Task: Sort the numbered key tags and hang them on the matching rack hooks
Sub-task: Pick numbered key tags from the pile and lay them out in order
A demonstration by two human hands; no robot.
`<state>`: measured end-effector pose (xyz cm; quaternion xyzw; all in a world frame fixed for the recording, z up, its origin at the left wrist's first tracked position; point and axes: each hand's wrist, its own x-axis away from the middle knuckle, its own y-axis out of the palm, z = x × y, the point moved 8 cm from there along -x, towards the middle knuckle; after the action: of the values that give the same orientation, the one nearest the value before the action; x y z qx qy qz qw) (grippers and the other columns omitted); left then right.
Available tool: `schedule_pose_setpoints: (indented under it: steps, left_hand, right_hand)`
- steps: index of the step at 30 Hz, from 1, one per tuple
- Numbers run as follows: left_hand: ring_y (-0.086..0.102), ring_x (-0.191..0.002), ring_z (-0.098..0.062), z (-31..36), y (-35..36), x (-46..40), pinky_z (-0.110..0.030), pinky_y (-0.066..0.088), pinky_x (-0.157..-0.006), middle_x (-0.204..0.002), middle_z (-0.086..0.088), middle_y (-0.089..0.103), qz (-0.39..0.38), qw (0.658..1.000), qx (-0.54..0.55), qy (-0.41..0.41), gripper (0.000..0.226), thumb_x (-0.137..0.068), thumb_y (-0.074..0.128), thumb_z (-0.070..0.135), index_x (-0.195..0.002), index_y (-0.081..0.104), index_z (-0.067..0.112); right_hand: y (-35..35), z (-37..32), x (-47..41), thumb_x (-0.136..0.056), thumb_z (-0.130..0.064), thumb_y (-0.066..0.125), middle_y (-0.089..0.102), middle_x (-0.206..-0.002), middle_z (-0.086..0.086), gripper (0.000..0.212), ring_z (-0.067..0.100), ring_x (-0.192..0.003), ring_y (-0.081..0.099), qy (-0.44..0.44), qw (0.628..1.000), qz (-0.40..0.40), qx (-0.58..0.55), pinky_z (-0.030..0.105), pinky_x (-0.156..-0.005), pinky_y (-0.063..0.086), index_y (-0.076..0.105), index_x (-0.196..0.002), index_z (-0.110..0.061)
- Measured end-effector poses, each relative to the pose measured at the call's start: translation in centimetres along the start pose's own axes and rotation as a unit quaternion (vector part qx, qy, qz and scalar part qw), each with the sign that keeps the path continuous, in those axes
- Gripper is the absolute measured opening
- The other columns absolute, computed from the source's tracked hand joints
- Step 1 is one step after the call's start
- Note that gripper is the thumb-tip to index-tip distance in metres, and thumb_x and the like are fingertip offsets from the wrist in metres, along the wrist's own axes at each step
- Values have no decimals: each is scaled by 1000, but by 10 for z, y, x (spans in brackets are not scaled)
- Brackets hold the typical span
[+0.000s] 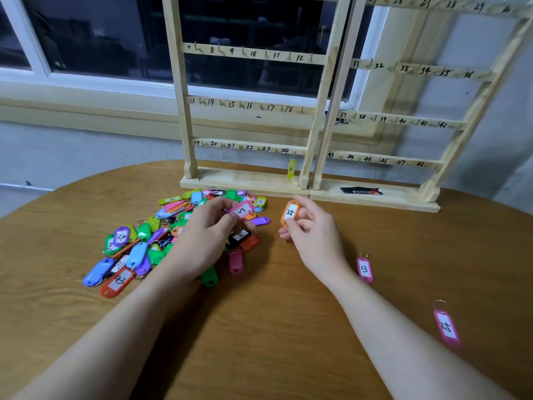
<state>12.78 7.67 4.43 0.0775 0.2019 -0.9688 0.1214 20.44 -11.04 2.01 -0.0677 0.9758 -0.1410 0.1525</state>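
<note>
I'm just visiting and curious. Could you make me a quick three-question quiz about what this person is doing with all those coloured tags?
1. True or false: the right hand pinches an orange tag.
2. What number shows on the pink tag held by the left hand?
3. Which tag lies on the table nearest the right forearm? A) pink 13 tag B) red 43 tag C) the yellow tag hanging on the rack

Key: 1 true; 2 five; 3 A.
</note>
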Motion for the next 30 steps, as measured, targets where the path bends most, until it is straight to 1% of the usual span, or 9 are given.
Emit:
schedule_pose_setpoints:
  steps: [3,6,8,10,14,19,23,26,30]
  left_hand:
    - [70,-90,-3,0,5,2,-9,47,-66,-91,3,79,-15,999,35,-16,13,-108,38,12,-109,49,5]
    - [68,-93,3,1,9,2,-3,42,-65,-93,4,79,-26,998,50,-20,10,-107,35,10,-107,45,7]
    - [66,-97,6,2,10,3,-6,42,-73,-94,7,78,-29,998,48,-13,12,-108,36,14,-108,46,8]
    - [64,-106,-1,0,10,4,-20,44,-87,-96,10,78,-27,999,39,-6,19,-110,36,23,-108,47,8]
    - [68,-93,-21,-2,13,7,-23,52,-66,-95,8,77,-19,999,47,-13,27,-108,41,33,-102,51,8]
    - [57,-71,-9,7,12,9,-34,43,-69,-75,1,66,3,998,-7,68,30,-102,58,34,-78,66,18]
    - [53,-66,-8,14,23,14,-33,41,-66,-72,-2,66,-19,996,-6,92,25,-98,64,33,-80,72,18]
    - [48,-58,-4,20,33,22,-28,39,-58,-64,9,60,-25,994,-11,104,16,-95,69,24,-79,69,21]
    - [61,-75,-31,25,53,32,-41,49,-71,-79,7,73,-50,992,5,114,9,-93,71,19,-102,68,21]
  right_hand:
    - [1,-1,-1,-99,-1,59,66,-93,1,45,14,-75,74,-4,1000,-3,-7,31,-74,63,56,-139,-20]
    - [-1,-3,0,-99,1,57,64,-91,5,37,15,-72,73,-19,1000,1,-1,30,-70,61,61,-129,-20]
    - [-1,-3,0,-99,-1,56,65,-89,8,29,15,-70,72,-27,1000,-1,6,32,-67,60,63,-119,-21]
    - [0,-3,1,-100,-4,57,67,-86,7,22,13,-67,70,-32,999,-7,5,30,-64,56,63,-109,-22]
    - [-3,-7,9,-100,-6,59,68,-81,2,24,10,-65,67,-40,999,-4,0,22,-61,50,62,-99,-30]
    - [-32,-21,16,-99,-7,63,71,-73,-3,20,6,-60,61,-38,999,2,-11,19,-59,46,69,-92,-25]
    - [-87,-35,31,-95,-10,69,75,-84,-5,15,14,-76,68,-55,997,26,43,26,-74,53,73,-88,-23]
    - [-137,-32,52,-94,-10,71,75,-86,-4,14,8,-77,63,-50,994,17,99,13,-73,48,74,-85,-21]
    - [-197,-11,81,-95,-14,70,76,-87,-6,10,5,-78,65,15,988,8,156,9,-71,47,78,-89,-15]
